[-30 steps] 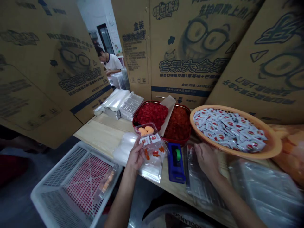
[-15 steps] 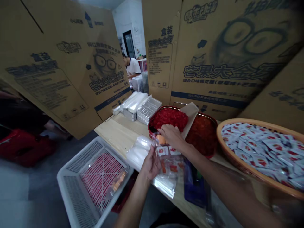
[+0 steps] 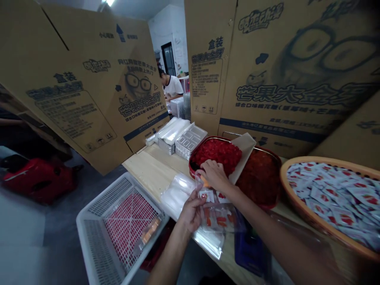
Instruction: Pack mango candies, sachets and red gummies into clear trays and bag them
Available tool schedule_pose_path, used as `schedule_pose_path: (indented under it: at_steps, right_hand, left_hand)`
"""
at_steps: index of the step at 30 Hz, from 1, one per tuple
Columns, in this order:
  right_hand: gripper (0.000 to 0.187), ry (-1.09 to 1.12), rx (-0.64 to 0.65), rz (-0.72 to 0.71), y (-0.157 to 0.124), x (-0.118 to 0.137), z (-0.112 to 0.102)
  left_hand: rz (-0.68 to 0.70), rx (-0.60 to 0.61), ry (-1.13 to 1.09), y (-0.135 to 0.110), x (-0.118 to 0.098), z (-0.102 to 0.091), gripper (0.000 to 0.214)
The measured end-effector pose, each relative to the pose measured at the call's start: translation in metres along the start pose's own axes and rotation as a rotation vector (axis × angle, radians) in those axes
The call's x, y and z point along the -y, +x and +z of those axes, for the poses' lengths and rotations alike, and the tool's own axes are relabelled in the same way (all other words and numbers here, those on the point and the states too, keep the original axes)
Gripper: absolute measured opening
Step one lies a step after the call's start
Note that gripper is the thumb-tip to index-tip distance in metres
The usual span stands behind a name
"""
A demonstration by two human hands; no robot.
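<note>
A clear plastic tray [image 3: 218,211] with orange and red pieces and small white sachets lies on the wooden table's [image 3: 148,168] front edge. My left hand [image 3: 191,211] pinches the tray's left rim. My right hand [image 3: 212,176] rests curled over the tray's far end, where an orange round piece [image 3: 204,182] shows under the fingers; whether it grips that piece is hidden. Just behind the right hand stands a red tub [image 3: 192,158] split by a cardboard divider into bright red pieces [image 3: 219,150] and darker red pieces [image 3: 258,176].
An orange basket [image 3: 285,174] of white sachets is at the right. Stacked clear trays [image 3: 190,138] and plastic bags [image 3: 176,192] lie left on the table. A white crate [image 3: 89,221] stands below the table. Tall cardboard boxes [image 3: 279,75] wall the table. A person [image 3: 172,87] works behind.
My right hand left the table at the right and crossed to the tray's far end by the red tub. My left hand stayed on the tray. The camera turned left.
</note>
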State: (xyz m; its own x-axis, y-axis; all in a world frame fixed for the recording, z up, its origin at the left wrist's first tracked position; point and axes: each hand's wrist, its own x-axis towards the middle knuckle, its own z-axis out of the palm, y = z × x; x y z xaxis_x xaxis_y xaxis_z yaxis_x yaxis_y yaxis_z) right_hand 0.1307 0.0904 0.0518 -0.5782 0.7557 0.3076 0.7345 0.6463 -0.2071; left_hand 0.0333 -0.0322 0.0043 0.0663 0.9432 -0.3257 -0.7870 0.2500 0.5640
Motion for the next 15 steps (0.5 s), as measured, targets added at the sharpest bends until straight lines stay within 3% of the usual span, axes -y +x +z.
schedule_pose_path:
  at_steps: [3, 5, 8, 10, 13, 15]
  right_hand:
    - [0.027, 0.244, -0.121, 0.266, -0.014, -0.012, -0.015]
    - [0.037, 0.670, -0.109, 0.520, -0.032, -0.017, -0.031]
    - [0.034, 1.444, 0.171, 0.751, -0.067, -0.019, -0.055]
    - [0.023, 1.770, 0.276, 0.817, -0.088, -0.019, -0.065]
    - [0.014, 1.930, 0.222, 0.914, -0.114, -0.021, -0.075]
    - [0.016, 1.934, 0.186, 0.958, -0.128, -0.027, -0.080]
  left_hand:
    - [0.029, 0.017, 0.005, -0.006, -0.010, 0.006, 0.064]
    - [0.015, 0.037, 0.023, -0.011, -0.019, 0.014, 0.060]
    - [-0.025, 0.107, 0.061, -0.018, -0.025, 0.030, 0.055]
    - [-0.065, 0.184, 0.108, -0.021, -0.024, 0.040, 0.053]
    - [-0.122, 0.283, 0.265, -0.021, -0.020, 0.048, 0.045]
    - [-0.058, 0.302, 0.505, -0.014, -0.021, 0.044, 0.038]
